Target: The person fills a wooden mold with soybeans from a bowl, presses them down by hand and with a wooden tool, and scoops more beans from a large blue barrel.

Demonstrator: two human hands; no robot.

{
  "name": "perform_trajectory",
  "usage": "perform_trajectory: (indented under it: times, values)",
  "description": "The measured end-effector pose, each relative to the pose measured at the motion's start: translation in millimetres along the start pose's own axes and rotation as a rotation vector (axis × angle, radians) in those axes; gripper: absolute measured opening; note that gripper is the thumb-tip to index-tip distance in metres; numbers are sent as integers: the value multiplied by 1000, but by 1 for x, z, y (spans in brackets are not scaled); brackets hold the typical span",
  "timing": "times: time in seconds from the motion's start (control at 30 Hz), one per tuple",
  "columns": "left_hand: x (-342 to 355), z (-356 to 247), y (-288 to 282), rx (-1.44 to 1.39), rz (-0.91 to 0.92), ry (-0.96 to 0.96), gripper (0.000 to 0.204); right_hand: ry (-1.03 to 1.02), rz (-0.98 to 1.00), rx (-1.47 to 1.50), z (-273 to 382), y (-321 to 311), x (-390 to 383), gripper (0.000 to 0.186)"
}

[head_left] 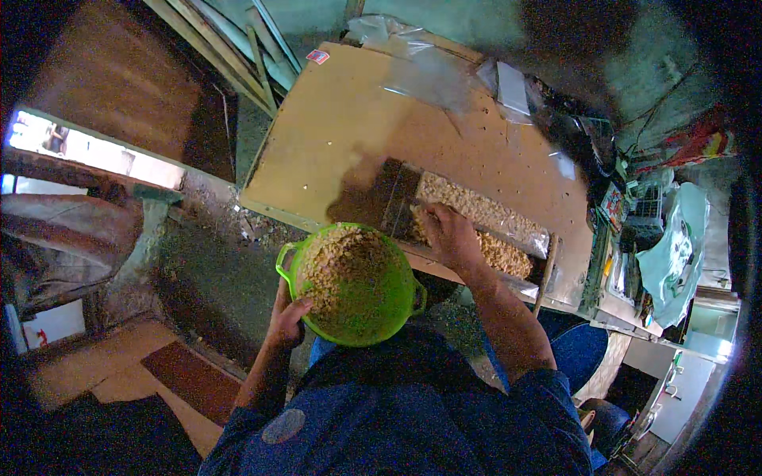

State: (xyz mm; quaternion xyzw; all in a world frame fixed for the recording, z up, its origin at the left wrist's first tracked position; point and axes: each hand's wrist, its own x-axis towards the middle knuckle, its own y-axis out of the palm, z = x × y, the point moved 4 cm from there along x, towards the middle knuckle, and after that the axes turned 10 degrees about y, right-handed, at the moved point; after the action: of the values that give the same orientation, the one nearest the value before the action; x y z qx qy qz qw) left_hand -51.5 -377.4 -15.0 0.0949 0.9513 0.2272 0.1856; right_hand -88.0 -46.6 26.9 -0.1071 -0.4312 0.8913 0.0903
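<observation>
My left hand (287, 319) grips the left rim of a bright green two-handled plastic basin (389, 305), thumb over the edge. The basin holds loose pale-tan crumbly pieces (343, 262), heaped toward its far left side. My right hand (451, 238) is at a long dark wooden tray (403, 190) on the table, its fingers bent down together into the near row of golden-brown pieces (504, 255). Its fingertips are partly hidden, so what they pinch does not show. Beyond the hand lies a paler row of pieces (480, 205), with shiny clear plastic at its right end.
The tan tabletop (309, 131) has clear plastic sheets (432, 75) at its far edge. A wooden strip (548, 274) stands at the tray's right end. Farther right are a dark plastic crate (644, 208) and a pale green plastic bag (675, 238). A blue rounded object (583, 357) sits below the table.
</observation>
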Motion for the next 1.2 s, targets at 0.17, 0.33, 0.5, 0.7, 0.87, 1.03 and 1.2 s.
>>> perform_trajectory:
  times: [0.17,0.33,0.5,0.7,0.87,1.03,1.2]
  values:
    - [0,-3,1,-29,5,-23,76,149,66,25,4,-11,-3,28]
    - [-3,-14,16,39,-59,-95,87,125,91,-165,-8,-15,-13,36]
    - [-2,-16,15,34,-60,-61,86,66,81,-325,-2,-6,-30,35]
    - [0,11,-16,-182,-51,-59,80,73,-17,-251,-7,14,-16,30]
    - [0,0,-3,-133,-8,-14,74,-1,-86,-307,-7,13,-11,25]
    - [2,8,-12,28,38,-37,72,-185,-41,-309,2,13,-6,30]
    - [2,-13,13,-41,29,-34,73,-185,-41,-336,2,16,-4,34]
